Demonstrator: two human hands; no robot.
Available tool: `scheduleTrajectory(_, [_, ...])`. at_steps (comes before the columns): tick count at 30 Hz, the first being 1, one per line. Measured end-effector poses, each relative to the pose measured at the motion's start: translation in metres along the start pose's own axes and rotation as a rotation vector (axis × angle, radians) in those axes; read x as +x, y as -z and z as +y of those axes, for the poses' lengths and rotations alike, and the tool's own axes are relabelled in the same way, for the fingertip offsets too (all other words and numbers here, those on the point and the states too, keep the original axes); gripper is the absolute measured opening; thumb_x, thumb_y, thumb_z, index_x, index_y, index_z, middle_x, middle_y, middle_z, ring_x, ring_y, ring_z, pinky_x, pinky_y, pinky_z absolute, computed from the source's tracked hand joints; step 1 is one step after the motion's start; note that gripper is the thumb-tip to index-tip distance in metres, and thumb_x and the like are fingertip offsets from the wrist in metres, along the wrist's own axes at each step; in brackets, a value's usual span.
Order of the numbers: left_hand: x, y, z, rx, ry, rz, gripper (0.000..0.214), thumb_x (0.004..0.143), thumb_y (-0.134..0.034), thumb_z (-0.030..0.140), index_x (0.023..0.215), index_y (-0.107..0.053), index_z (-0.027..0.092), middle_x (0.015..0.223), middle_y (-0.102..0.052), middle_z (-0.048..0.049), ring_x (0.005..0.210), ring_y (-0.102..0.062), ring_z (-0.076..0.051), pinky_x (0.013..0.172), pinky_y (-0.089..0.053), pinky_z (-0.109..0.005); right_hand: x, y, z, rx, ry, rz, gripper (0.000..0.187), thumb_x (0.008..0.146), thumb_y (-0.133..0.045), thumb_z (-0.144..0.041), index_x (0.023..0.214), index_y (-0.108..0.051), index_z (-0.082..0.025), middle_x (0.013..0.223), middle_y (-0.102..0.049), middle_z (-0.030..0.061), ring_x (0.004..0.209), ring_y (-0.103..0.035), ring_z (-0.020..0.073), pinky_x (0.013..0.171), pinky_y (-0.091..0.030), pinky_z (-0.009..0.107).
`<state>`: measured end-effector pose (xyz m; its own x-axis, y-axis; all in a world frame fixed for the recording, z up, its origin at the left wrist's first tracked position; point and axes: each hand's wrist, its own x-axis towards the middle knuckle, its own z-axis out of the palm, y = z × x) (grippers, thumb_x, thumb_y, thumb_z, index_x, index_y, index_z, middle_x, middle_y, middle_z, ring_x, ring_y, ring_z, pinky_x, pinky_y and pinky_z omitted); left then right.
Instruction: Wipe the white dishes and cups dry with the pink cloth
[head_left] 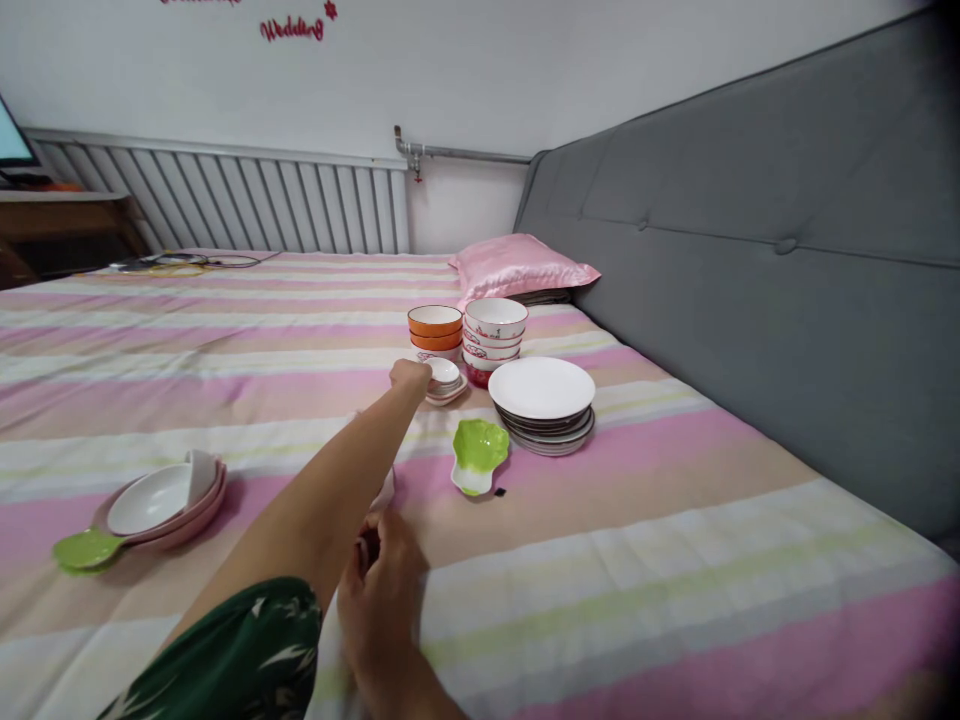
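My left hand (pixel 411 376) reaches forward, its closed fingers on the edge of a small white dish (pixel 441 369) at the top of a short stack. My right hand (pixel 384 585) is low in the middle, fingers curled beside my left forearm. Just past it, a pale pinkish thing (pixel 387 492) shows in part behind the forearm; what the right hand holds is hidden. Behind the small dishes stand stacked orange bowls (pixel 435 330) and white patterned bowls (pixel 496 330). A green and white cabbage-shaped dish (pixel 478 455) lies to the right, near a stack of white plates (pixel 543 390).
At the left, a pink dish (pixel 196 520) holds a white bowl (pixel 150 500), with a green dish (pixel 88 550) sticking out. Striped bedding (pixel 675 590) lies under everything. A pink pillow (pixel 521 265) sits by the grey headboard (pixel 750 190). Cables (pixel 180 262) lie at the far left.
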<state>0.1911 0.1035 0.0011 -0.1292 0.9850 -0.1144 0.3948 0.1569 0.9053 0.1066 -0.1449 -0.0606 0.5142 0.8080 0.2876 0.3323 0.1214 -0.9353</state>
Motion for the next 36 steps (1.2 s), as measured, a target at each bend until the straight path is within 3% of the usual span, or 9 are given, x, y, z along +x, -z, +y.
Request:
scheduleTrajectory(3, [0.002, -0.004, -0.002, 0.073, 0.089, -0.05, 0.036, 0.085, -0.055, 0.032, 0.116, -0.052, 0.014, 0.115, -0.056, -0.0101, 0.099, -0.057, -0.021, 0.082, -0.05, -0.04, 0.0, -0.001, 0.001, 0.007, -0.007, -0.013, 0.021, 0.063, -0.045, -0.007, 0.073, -0.056, -0.022, 0.07, -0.059, -0.0003, 0.065, -0.056, 0.0158, 0.062, -0.045, 0.026])
scheduleTrajectory(7, [-0.006, 0.009, -0.003, 0.15, 0.053, -0.075, 0.034, 0.085, -0.055, 0.033, 0.113, -0.054, 0.012, 0.11, -0.058, -0.0104, 0.093, -0.059, -0.02, 0.078, -0.051, -0.038, -0.001, 0.0, 0.0, 0.053, -0.031, -0.023, 0.021, 0.062, -0.046, -0.005, 0.072, -0.054, -0.021, 0.073, -0.06, -0.0006, 0.069, -0.057, 0.0156, 0.064, -0.045, 0.026])
scheduleTrajectory(10, [-0.023, 0.035, -0.001, 0.215, -0.075, -0.08, 0.035, 0.08, -0.058, 0.038, 0.096, -0.06, 0.006, 0.085, -0.064, -0.0141, 0.075, -0.063, -0.022, 0.066, -0.049, -0.034, -0.002, 0.001, -0.002, 0.058, -0.029, -0.007, 0.019, 0.064, -0.047, -0.005, 0.071, -0.054, -0.021, 0.074, -0.061, -0.0005, 0.071, -0.058, 0.016, 0.067, -0.045, 0.027])
scheduleTrajectory(13, [-0.057, 0.075, -0.01, 0.285, -0.295, -0.092, 0.033, 0.074, -0.062, 0.043, 0.089, -0.062, 0.013, 0.074, -0.065, -0.0089, 0.066, -0.063, -0.021, 0.063, -0.046, -0.031, -0.005, 0.001, -0.002, 0.041, -0.016, 0.003, 0.018, 0.066, -0.047, -0.005, 0.071, -0.054, -0.021, 0.073, -0.061, -0.0003, 0.072, -0.058, 0.0164, 0.068, -0.045, 0.027])
scheduleTrajectory(17, [-0.119, 0.14, -0.055, 0.419, -0.542, -0.11, 0.026, 0.072, -0.062, 0.041, 0.089, -0.061, 0.021, 0.082, -0.065, -0.0052, 0.078, -0.062, -0.022, 0.072, -0.045, -0.031, -0.009, -0.001, 0.0, 0.033, -0.001, 0.007, 0.016, 0.069, -0.047, -0.007, 0.072, -0.054, -0.021, 0.075, -0.061, -0.0001, 0.073, -0.057, 0.016, 0.068, -0.045, 0.027])
scheduleTrajectory(19, [-0.147, 0.172, -0.09, 0.62, -0.809, -0.167, 0.029, 0.082, -0.048, 0.043, 0.099, -0.058, 0.022, 0.095, -0.064, -0.0077, 0.083, -0.062, -0.023, 0.074, -0.046, -0.034, -0.01, 0.0, 0.001, 0.015, 0.033, 0.012, 0.015, 0.07, -0.047, -0.008, 0.073, -0.054, -0.021, 0.075, -0.06, -0.0001, 0.074, -0.057, 0.0161, 0.069, -0.045, 0.027])
scheduleTrajectory(24, [-0.186, 0.227, -0.168, 0.775, -1.02, -0.291, 0.038, 0.086, -0.044, 0.038, 0.119, -0.051, 0.022, 0.117, -0.06, -0.0087, 0.108, -0.057, -0.023, 0.094, -0.043, -0.035, -0.017, 0.013, 0.001, -0.16, 0.2, -0.142, 0.01, 0.077, -0.053, -0.014, 0.084, -0.057, -0.02, 0.085, -0.061, 0.0024, 0.084, -0.057, 0.017, 0.078, -0.045, 0.029])
scheduleTrajectory(29, [-0.196, 0.236, -0.194, 0.828, -1.057, -0.264, 0.043, 0.088, -0.04, 0.036, 0.126, -0.05, 0.02, 0.13, -0.054, -0.0089, 0.122, -0.047, -0.023, 0.105, -0.036, -0.039, -0.036, 0.039, -0.001, -0.348, 0.409, -0.317, 0.041, 0.076, -0.065, -0.036, 0.113, -0.054, -0.021, 0.112, -0.059, 0.0059, 0.104, -0.051, 0.021, 0.093, -0.039, 0.034])
scheduleTrajectory(36, [-0.198, 0.234, -0.195, 0.781, -1.057, -0.242, 0.043, 0.087, -0.039, 0.038, 0.123, -0.054, 0.019, 0.127, -0.057, -0.0108, 0.12, -0.05, -0.024, 0.104, -0.037, -0.042, -0.057, 0.05, -0.007, -0.499, 0.454, -0.295, 0.042, 0.084, -0.054, -0.033, 0.125, -0.048, -0.024, 0.123, -0.056, 0.0056, 0.113, -0.047, 0.0209, 0.097, -0.035, 0.037])
